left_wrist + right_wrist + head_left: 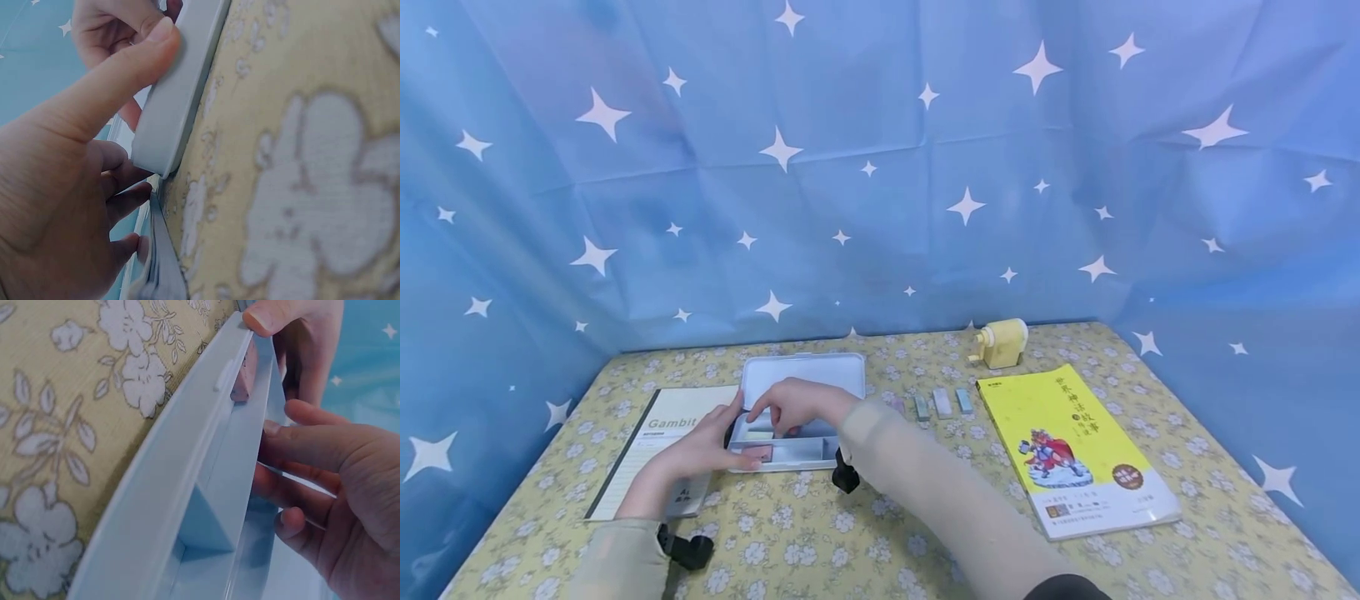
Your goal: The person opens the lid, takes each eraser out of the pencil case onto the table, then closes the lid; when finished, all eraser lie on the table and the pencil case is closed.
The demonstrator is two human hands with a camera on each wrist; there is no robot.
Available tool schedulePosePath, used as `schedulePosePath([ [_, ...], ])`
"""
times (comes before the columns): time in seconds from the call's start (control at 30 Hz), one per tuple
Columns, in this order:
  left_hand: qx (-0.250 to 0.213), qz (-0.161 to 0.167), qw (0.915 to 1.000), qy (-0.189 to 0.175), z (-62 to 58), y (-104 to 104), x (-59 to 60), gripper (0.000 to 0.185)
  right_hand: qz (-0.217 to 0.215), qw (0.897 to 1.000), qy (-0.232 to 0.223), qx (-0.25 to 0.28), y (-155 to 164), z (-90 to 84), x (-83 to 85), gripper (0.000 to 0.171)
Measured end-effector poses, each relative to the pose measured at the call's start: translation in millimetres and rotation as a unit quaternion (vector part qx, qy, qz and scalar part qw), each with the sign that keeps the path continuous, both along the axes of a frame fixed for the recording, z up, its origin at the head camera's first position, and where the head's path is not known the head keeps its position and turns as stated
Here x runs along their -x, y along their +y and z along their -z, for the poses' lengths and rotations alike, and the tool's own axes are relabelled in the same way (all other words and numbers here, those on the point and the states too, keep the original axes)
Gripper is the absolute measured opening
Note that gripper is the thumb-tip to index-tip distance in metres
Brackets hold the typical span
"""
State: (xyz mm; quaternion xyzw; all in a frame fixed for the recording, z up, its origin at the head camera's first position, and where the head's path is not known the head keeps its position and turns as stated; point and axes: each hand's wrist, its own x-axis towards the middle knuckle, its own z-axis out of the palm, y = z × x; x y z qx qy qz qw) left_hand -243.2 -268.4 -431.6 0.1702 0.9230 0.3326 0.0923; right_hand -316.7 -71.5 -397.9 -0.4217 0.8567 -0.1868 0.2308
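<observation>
Left hand [700,454] is gripping the near-left corner of the open pencil case [801,377]; right hand [793,406], fingers relaxed, is reaching inside the case, grasping nothing visible.

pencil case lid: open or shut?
Open. The pencil case has its lid tipped back, compartments exposed; the right hand reaches inside.

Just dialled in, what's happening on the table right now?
A person is working at an open grey pencil case on the flowered tablecloth. The left hand grips the case's front left corner, thumb on its rim. The right hand reaches into the tray, fingertips down among the compartments; whether it holds anything cannot be told. A pink eraser lies in the tray. More erasers lie between the case and a yellow book.
</observation>
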Motion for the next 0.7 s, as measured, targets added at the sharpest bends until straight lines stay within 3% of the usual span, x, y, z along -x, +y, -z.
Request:
schedulePosePath([
  [0.47,-0.023,0.013,0.9996,-0.012,0.7,-0.7,-1.4,0.118,-0.018,0.999,0.007,-0.029,-9.6,0.6,-2.5,0.051],
  [0.7,-0.027,0.014,0.9995,-0.012,-2.3,-0.4,-1.5,0.118,-0.005,0.999,0.000,-0.042,-13.8,0.0,-3.2,0.054],
])
